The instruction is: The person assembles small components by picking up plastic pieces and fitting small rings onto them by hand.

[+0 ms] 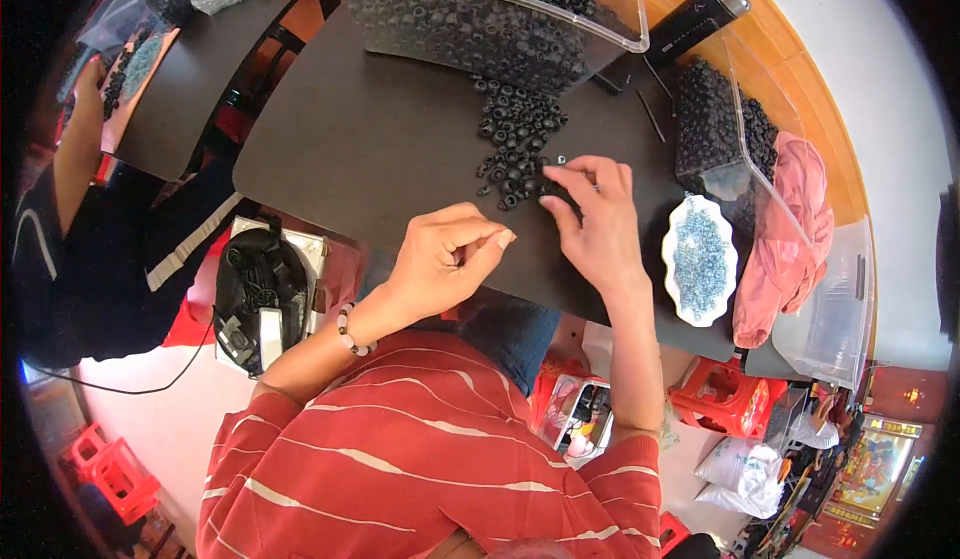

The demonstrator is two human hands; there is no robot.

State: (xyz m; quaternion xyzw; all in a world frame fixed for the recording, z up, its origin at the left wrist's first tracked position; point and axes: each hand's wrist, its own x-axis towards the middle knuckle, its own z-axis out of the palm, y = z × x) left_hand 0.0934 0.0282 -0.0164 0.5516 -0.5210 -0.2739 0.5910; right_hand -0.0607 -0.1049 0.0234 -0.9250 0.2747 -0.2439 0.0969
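Black rings heaped on a dark brown table. Pale blue beads in a white dish. Red sleeves with thin white stripes. Pink cloth alongside.

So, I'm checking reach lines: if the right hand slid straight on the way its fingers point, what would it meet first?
Probably the loose pile of small black rings on the dark table; the right hand already touches its near edge, fingers pointing up-left into it.

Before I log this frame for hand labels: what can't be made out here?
Head view only:
- Left hand: fingertips pinched together; anything between them is too small to tell.
- Right hand: palm covers part of the black rings pile.
- White dish: bluish contents too small to identify.
- Clear bin: cut off by the top edge.
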